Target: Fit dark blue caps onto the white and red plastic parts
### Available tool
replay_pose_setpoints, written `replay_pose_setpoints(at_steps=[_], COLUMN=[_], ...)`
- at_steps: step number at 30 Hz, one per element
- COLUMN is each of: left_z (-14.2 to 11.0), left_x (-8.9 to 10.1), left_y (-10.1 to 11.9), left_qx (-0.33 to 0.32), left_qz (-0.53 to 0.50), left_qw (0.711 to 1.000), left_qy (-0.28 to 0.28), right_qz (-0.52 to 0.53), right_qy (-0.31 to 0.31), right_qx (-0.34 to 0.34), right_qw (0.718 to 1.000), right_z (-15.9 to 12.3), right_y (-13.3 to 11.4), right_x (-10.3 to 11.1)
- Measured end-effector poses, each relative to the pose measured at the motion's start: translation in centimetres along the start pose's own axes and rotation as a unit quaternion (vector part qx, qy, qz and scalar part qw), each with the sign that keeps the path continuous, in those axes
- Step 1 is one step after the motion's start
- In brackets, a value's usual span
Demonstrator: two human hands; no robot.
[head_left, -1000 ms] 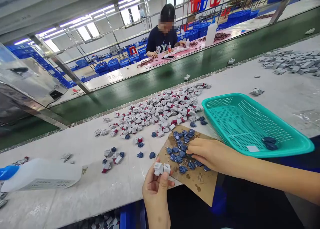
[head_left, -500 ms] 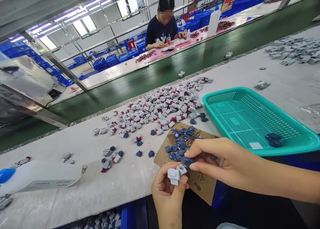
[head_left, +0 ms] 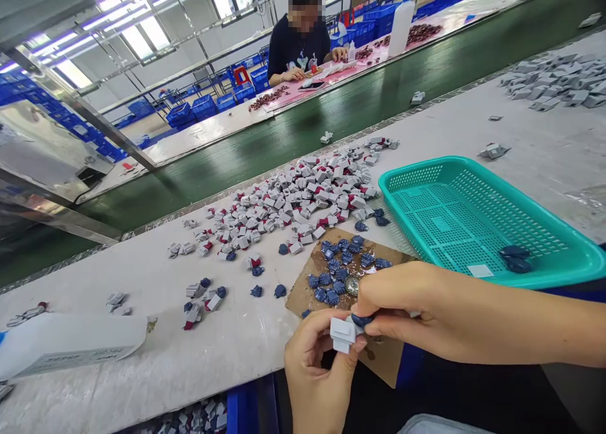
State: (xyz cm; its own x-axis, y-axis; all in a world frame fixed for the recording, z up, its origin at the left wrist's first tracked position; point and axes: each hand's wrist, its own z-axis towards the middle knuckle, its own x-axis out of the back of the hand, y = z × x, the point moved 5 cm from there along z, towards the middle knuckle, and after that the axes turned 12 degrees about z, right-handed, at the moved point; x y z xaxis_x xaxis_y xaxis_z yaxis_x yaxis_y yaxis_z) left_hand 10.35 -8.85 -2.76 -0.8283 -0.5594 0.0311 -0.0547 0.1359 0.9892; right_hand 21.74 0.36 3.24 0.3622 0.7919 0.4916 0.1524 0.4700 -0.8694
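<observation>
Pinched between the thumb and fingers of my left hand (head_left: 315,364) is a light grey blocky plastic piece (head_left: 343,334). My right hand (head_left: 402,301) is closed on a small dark blue piece (head_left: 361,320) and presses it against the grey piece's right end. How far the two parts fit together is hidden by my fingers. Under and behind my hands lies a brown cardboard sheet (head_left: 303,295), wet in places, with several dark blue pieces (head_left: 331,273) and a round metallic item (head_left: 351,286) on it.
A big pile of grey and dark red pieces (head_left: 293,200) spreads behind the cardboard. To the right stands a green perforated basket (head_left: 440,222) holding dark blue pieces. A white bottle (head_left: 80,342) lies at left. Beyond the green conveyor belt (head_left: 265,134), a person (head_left: 300,48) works.
My right hand has brought the dark blue piece down onto the grey piece, where a small gap showed before. The view has shifted slightly, and a round metallic item now shows.
</observation>
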Motion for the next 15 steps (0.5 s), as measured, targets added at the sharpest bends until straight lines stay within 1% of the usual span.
replay_pose_setpoints(at_steps=[2, 6, 8, 10, 12, 13, 14, 15], left_z=[0.1, 0.2, 0.2, -0.1, -0.4, -0.5, -0.3, 0.3], left_x=[0.0, -0.6, -0.9, -0.9, -0.1, 0.6, 1.7, 2.9], left_y=[0.3, 0.2, -0.1, -0.5, -0.9, -0.9, -0.8, -0.6], left_qx=[-0.013, -0.015, -0.018, -0.018, -0.014, -0.014, -0.017, -0.022], left_qz=[0.015, 0.029, 0.037, 0.047, 0.062, 0.072, 0.083, 0.091], left_qw=[1.0, 0.999, 0.999, 0.999, 0.998, 0.997, 0.996, 0.994], left_qy=[-0.002, 0.013, 0.016, 0.016, 0.007, 0.012, 0.027, 0.051], right_qz=[0.003, 0.039, 0.064, 0.086, 0.101, 0.103, 0.101, 0.094], right_qy=[-0.01, -0.017, -0.031, -0.045, -0.054, -0.061, -0.064, -0.054], right_qx=[-0.001, 0.016, 0.011, -0.005, -0.015, -0.016, -0.019, -0.024], right_qw=[1.0, 0.999, 0.997, 0.995, 0.993, 0.993, 0.993, 0.994], right_z=[0.0, 0.1, 0.3, 0.7, 1.0, 1.0, 0.9, 0.6], right_y=[0.1, 0.5, 1.0, 1.3, 1.1, 0.9, 0.7, 0.7], right_x=[0.2, 0.5, 0.4, 0.0, -0.3, -0.4, -0.2, 0.3])
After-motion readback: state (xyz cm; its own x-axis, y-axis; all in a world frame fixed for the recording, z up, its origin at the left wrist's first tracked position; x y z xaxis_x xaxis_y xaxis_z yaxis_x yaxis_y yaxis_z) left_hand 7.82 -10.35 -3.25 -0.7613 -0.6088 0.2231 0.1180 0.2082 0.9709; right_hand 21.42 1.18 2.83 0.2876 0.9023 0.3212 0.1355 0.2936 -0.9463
